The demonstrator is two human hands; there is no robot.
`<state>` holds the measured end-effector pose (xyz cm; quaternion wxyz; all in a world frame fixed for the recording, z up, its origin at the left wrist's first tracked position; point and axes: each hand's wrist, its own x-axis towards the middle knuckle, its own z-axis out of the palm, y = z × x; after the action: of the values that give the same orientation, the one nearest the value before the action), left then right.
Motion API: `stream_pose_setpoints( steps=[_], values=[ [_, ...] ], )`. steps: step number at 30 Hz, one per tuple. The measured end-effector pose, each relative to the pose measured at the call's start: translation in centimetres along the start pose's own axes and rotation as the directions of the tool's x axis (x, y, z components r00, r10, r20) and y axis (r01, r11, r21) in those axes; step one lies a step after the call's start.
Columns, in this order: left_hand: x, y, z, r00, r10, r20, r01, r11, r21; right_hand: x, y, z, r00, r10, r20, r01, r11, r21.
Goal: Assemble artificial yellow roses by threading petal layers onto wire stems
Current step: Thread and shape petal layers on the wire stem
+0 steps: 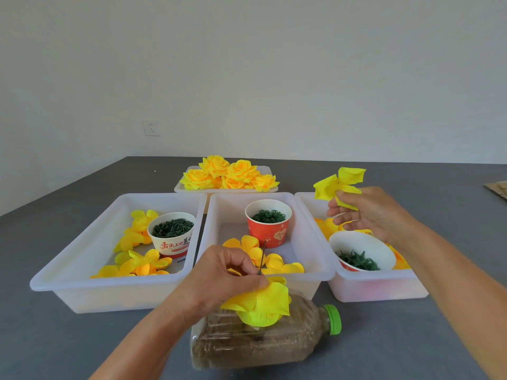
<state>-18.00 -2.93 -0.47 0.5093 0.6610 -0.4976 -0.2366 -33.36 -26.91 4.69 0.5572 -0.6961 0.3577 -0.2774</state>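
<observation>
**Rose assembly station: both hands holding petal parts**

A clear plastic bottle (263, 338) with a green cap (332, 319) and brown contents is lying on its side on the grey table (55, 338), nearest the viewer. Directly above the bottle, the left hand (219, 278) is pinching a green wire stem (262, 259) between curled fingers, with a partly built yellow rose (260, 305) hanging under the hand and the stem pointing upward.

Just behind the bottle, the middle white tray (315, 242) is holding loose yellow petal layers (253, 246) and a red paper cup (270, 223) of dark green rings. Left of the bottle and behind it, the left white tray (82, 256) is holding more petal layers and a white printed paper cup (172, 234) of dark green parts. Right of the bottle and behind it, the right white tray (378, 286) is holding a white bowl (362, 250) of green pieces.

Above the right tray, the right hand (365, 212) is gripping a single yellow petal layer (338, 185) with its fingers curled round it.

Farthest behind the bottle, a fourth tray (192, 187) is carrying finished yellow roses (230, 174).
</observation>
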Motion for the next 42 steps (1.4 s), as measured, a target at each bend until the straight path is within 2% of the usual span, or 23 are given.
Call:
stream_pose_setpoints(
  steps=[3,5,12,14,15,16,18,21,24,31,33,34,36,39,40,42],
  values=[
    [-0.1,0.1,0.0,1.0,-0.013,-0.008,0.013,1.0,-0.003,-2.1,-0.5,1.3,0.975,0.086,0.206,-0.099,0.994,0.052],
    [-0.1,0.1,0.0,1.0,-0.016,-0.015,0.016,1.0,0.0,-3.0,-0.5,2.4,0.954,0.103,0.282,-0.13,0.988,0.08],
    [-0.1,0.0,0.0,1.0,-0.027,-0.005,0.027,0.999,-0.033,-4.8,-0.4,5.6,0.933,0.017,0.36,-0.061,0.992,0.109],
    [-0.1,-0.1,0.0,1.0,-0.023,-0.004,0.023,0.999,-0.034,-5.0,-0.1,6.3,0.937,-0.076,0.341,0.035,0.992,0.125],
    [-0.1,-0.1,0.0,1.0,-0.024,-0.007,0.024,0.999,-0.029,-5.1,0.2,6.6,0.936,-0.169,0.308,0.131,0.981,0.14],
    [-0.2,-0.1,0.0,1.0,-0.026,-0.011,0.026,0.999,-0.025,-5.2,0.4,6.9,0.918,-0.293,0.267,0.26,0.953,0.154],
    [-0.2,-0.1,0.0,0.999,-0.032,-0.014,0.032,0.999,-0.029,-5.5,1.0,7.4,0.813,-0.549,0.193,0.53,0.836,0.142],
    [-0.1,-0.1,0.1,0.999,-0.036,-0.007,0.036,0.999,-0.035,-5.8,1.8,7.7,0.642,-0.757,0.123,0.757,0.651,0.061],
    [-0.1,-0.1,0.0,0.999,-0.043,-0.003,0.043,0.999,-0.025,-6.3,2.2,8.0,0.531,-0.845,0.067,0.847,0.527,-0.066],
    [-0.1,-0.2,0.1,0.998,-0.059,0.002,0.059,0.996,-0.064,-6.5,2.9,8.2,0.439,-0.897,0.049,0.881,0.42,-0.218],
    [-0.1,-0.1,0.0,0.999,-0.053,0.002,0.054,0.997,-0.057,-6.5,3.0,8.1,0.462,-0.886,0.044,0.868,0.442,-0.229],
    [-0.1,-0.1,0.0,0.999,-0.048,0.003,0.048,0.998,-0.048,-6.6,3.0,8.1,0.511,-0.859,0.033,0.845,0.495,-0.202],
    [-0.1,-0.1,0.0,0.999,-0.038,0.001,0.038,0.999,-0.031,-7.0,2.7,8.1,0.656,-0.755,-0.012,0.753,0.655,-0.062],
    [-0.1,0.0,0.0,0.999,-0.035,-0.009,0.035,0.999,-0.013,-7.1,1.7,8.1,0.889,-0.452,-0.073,0.458,0.87,0.181],
    [-0.2,0.1,0.0,0.999,-0.035,-0.011,0.035,0.999,-0.012,-7.0,1.4,7.9,0.939,-0.34,-0.059,0.344,0.906,0.246],
    [-0.2,0.1,0.0,0.999,-0.035,-0.013,0.035,0.999,-0.012,-7.0,0.8,7.4,0.987,-0.163,-0.014,0.159,0.943,0.292]
  ],
)
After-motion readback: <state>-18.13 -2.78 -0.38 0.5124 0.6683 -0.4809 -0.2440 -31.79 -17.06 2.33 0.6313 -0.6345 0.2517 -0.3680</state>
